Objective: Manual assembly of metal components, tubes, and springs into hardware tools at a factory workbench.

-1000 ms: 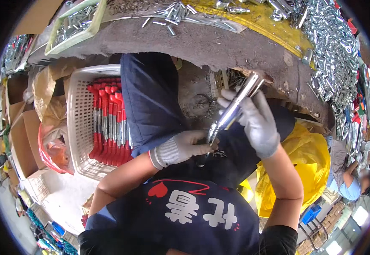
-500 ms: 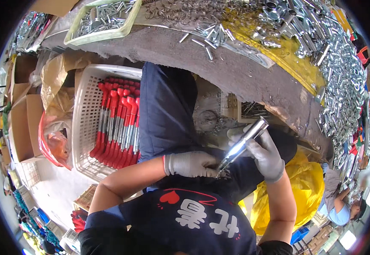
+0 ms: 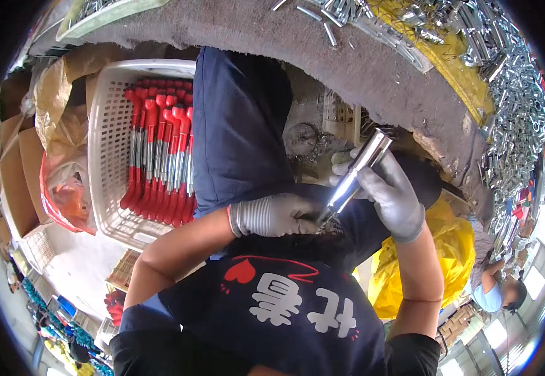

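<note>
A shiny chrome metal tube (image 3: 354,175) slants over my lap, its upper end showing an open mouth with a slot in its side. My right hand (image 3: 393,195), in a grey-coated glove, grips the tube around its upper half. At the tube's lower end is my left hand (image 3: 275,215), gloved the same way, with its fingers pinched together. What sits between those left fingers is too small and dark to make out.
Left of my leg, a white plastic basket (image 3: 105,156) holds several red-and-silver tools (image 3: 159,150). Ahead runs a cloth-covered bench (image 3: 253,31) with loose metal parts (image 3: 513,119) heaped at its right. A yellow bag (image 3: 451,250) lies right; another person (image 3: 490,294) sits beyond.
The whole view has shifted, so the bench and basket sit higher and further left. Both hands keep hold as before, and the tube stands slightly steeper.
</note>
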Tool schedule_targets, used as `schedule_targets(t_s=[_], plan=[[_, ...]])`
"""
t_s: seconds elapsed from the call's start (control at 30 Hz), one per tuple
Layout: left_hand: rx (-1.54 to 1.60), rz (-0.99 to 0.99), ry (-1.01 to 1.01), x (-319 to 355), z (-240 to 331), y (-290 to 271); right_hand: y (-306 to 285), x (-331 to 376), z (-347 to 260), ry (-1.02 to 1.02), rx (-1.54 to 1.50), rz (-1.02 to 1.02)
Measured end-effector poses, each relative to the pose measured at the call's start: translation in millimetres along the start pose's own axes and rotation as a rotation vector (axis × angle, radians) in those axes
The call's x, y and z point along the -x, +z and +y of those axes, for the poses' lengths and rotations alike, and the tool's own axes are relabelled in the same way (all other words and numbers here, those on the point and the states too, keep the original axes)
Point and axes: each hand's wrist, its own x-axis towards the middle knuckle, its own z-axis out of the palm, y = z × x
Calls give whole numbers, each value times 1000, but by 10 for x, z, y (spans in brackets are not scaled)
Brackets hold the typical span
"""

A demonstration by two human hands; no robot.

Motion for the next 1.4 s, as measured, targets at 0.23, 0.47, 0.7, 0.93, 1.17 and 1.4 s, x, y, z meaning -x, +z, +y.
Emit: schedule_targets(t_s=[0.23, 0.47, 0.7, 0.93, 1.17, 1.4], plan=[[97, 341, 91, 174, 242, -315, -52, 67, 177, -9, -28, 26], [-92, 227, -345, -2, 481, 138, -39, 142, 51, -41, -56, 68], [-48, 307, -2, -27, 186, 279, -345, 210, -71, -259, -384, 117], [166, 315, -94, 9, 210, 307, -234, 340, 85, -282, -423, 205], [0, 247, -64, 19, 305, 319, -22, 376, 242, -103, -91, 95], [-159, 426, 251, 138, 387, -190, 111, 354, 563, -110, 193, -90]])
